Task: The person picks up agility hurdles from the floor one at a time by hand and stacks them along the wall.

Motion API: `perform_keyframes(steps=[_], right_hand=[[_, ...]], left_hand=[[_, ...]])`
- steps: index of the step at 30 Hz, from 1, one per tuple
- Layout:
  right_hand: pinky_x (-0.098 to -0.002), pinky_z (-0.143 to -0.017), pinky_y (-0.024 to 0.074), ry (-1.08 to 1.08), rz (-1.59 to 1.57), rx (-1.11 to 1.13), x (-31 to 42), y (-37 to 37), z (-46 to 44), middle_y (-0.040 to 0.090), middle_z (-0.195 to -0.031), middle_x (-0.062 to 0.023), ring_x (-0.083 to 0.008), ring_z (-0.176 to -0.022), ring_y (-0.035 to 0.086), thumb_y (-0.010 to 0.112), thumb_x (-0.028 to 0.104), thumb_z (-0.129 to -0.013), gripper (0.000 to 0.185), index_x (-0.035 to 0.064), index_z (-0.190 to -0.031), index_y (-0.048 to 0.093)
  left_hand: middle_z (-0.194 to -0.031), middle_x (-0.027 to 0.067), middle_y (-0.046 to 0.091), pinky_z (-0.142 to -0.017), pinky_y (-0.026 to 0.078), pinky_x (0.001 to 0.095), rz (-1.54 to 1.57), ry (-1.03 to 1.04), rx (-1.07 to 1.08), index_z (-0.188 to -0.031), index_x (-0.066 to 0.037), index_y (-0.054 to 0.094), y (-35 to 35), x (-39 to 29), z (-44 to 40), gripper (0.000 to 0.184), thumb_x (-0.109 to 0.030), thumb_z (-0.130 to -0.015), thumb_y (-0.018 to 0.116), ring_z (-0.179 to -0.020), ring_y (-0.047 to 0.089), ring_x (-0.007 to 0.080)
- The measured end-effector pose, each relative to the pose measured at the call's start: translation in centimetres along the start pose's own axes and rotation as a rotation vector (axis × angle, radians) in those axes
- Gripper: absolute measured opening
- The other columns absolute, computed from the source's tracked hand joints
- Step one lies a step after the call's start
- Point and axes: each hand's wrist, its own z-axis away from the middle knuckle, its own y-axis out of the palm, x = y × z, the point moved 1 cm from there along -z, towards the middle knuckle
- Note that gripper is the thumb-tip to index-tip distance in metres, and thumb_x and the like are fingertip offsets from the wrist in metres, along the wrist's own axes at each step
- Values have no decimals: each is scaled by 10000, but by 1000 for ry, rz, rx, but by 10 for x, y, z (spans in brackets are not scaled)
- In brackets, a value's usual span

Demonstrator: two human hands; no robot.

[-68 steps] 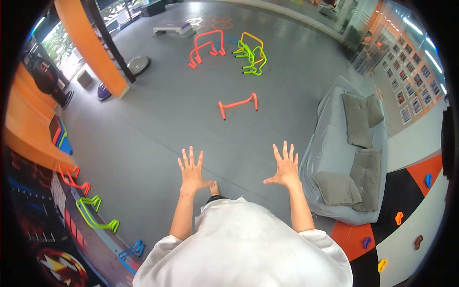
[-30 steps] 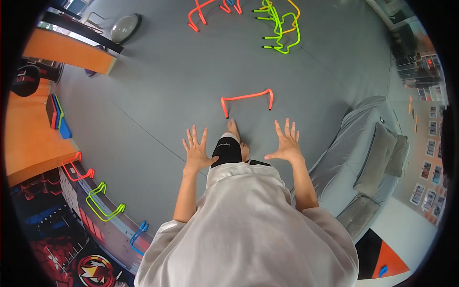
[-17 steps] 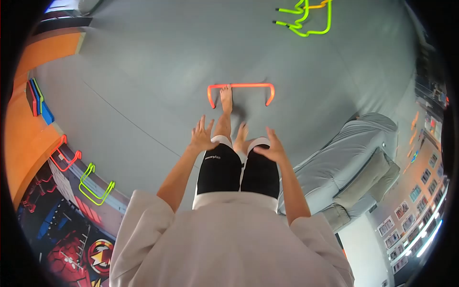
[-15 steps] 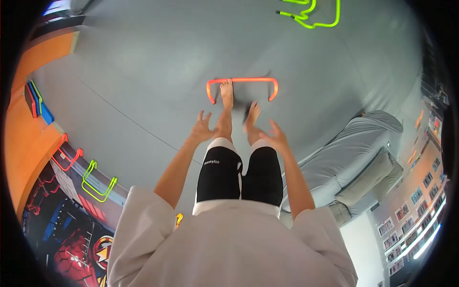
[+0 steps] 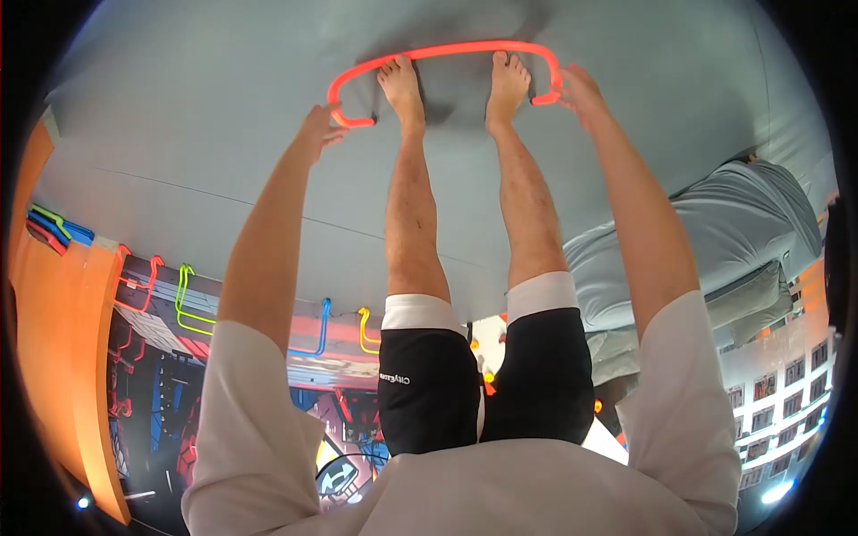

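An orange-red hurdle (image 5: 465, 47) lies in front of my bare feet, its crossbar just beyond my toes. At its left bend, my left hand (image 5: 322, 132) has its thumb and fingers on either side of the tube, some fingers a little apart below it. My right hand (image 5: 579, 91) is at the right bend, with its fingertips curled at the tube and partly hidden by it. My left foot (image 5: 402, 94) and right foot (image 5: 508, 87) stand apart, between the two ends of the hurdle.
A grey covered sofa (image 5: 679, 241) with cushions is at the right. Behind my legs, red, green (image 5: 183, 299), blue (image 5: 323, 329) and yellow hurdles are by the mural wall. Stacked coloured boards (image 5: 58, 228) are at the left, beside an orange structure (image 5: 76, 357).
I have bent down, and both hands have moved forward and outward to the hurdle's ends. My right foot has come forward beside my left one. The green hurdles ahead have left the view.
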Motion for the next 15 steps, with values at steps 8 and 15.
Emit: perform_keyframes(steps=[8, 15], right_hand=[[-371, -1029, 404, 20, 105, 240, 30, 3, 9, 501, -1363, -61, -192, -1211, 526, 694, 397, -855, 753, 71, -1460, 385], [-369, -1096, 345, -288, -119, 167, 89, -5, 82, 516, -1314, -55, -212, -1254, 491, 692, 329, -871, 669, 95, -1427, 404]], left_hand=[[-1257, 74, 418, -914, 469, 430, 315, -43, -56, -1347, -78, 434, 19, -42, 22, 550, -353, -914, 632, -1106, 605, 290], [-1175, 64, 540, -1000, 382, 389, 555, 314, -106, -1129, -72, 540, -24, -82, 129, 463, -496, -952, 484, -1205, 541, 255]])
